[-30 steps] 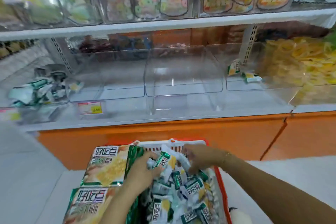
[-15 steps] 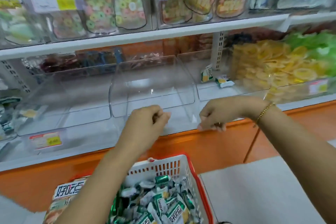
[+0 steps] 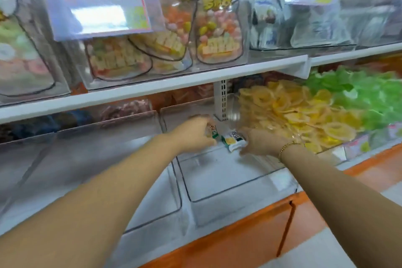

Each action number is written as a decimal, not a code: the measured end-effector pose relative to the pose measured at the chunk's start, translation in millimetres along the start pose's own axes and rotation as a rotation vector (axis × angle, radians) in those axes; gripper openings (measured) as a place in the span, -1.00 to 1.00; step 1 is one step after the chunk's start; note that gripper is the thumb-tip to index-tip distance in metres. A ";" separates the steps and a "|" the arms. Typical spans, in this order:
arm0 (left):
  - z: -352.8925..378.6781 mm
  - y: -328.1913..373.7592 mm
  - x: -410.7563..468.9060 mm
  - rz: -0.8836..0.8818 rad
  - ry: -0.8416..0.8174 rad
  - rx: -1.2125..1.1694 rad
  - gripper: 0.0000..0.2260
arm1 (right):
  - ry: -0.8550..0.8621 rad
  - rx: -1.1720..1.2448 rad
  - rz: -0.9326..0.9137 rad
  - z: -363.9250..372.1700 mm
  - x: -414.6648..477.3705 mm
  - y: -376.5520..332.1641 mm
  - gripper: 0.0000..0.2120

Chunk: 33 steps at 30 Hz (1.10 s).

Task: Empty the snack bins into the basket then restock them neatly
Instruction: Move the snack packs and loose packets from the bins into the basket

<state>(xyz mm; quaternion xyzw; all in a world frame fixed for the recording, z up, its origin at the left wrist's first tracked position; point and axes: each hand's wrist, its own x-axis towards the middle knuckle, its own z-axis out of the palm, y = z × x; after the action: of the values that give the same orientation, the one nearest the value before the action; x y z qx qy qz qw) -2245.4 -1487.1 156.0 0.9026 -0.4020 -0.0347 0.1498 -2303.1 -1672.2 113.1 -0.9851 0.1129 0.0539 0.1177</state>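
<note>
Green-white packet point(image 3: 213, 131) pinched by left hand point(image 3: 194, 136); right hand point(image 3: 260, 143) seemingly grips second packet point(image 3: 233, 141).

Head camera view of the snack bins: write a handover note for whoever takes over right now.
Left hand: pinches a green-and-white packet deep in the clear bin.
Right hand: at the second packet; grip unclear.
Done: this bin holds only those two packets; the neighbouring bin looks empty.
Left: move both packets to the basket, which is out of view, then restock neatly.
</note>
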 end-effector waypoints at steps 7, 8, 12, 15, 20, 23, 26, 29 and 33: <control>24.0 -24.8 82.9 -0.072 -0.149 0.124 -0.54 | -0.095 0.074 -0.067 19.6 53.9 5.3 -0.20; 25.5 -26.4 89.2 -0.064 -0.153 0.124 -0.52 | -0.122 0.042 -0.070 22.8 55.2 6.9 -0.20; 32.5 -26.9 105.7 -0.045 -0.173 0.166 -0.45 | -0.118 -0.035 -0.096 21.9 52.5 5.3 -0.44; 39.1 -28.2 111.3 -0.092 -0.203 0.205 -0.50 | -0.078 -0.053 -0.098 20.8 50.2 4.2 -0.68; 36.7 -30.9 92.4 -0.132 -0.337 0.358 -0.70 | -0.206 -0.131 -0.031 21.5 32.7 0.3 -0.32; 27.3 -19.9 73.9 -0.136 -0.354 0.338 -0.80 | -0.157 -0.076 -0.020 10.8 13.2 -4.3 -0.38; 12.3 0.0 45.2 -0.064 -0.256 0.239 -0.86 | -0.019 0.019 -0.010 -2.0 -10.0 -14.5 -0.44; -3.2 18.5 2.4 0.002 -0.097 0.168 -0.89 | 0.123 0.119 -0.009 -12.1 -36.9 -32.1 -0.43; -27.6 31.8 -78.9 0.104 0.190 0.109 -0.88 | 0.211 0.182 -0.016 -22.8 -88.6 -60.5 -0.41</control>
<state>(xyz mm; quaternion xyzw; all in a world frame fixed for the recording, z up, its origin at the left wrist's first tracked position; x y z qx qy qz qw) -2316.2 -1442.4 187.2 0.8866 -0.4335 0.0805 0.1394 -2373.0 -1602.0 160.1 -0.9715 0.1212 -0.0614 0.1943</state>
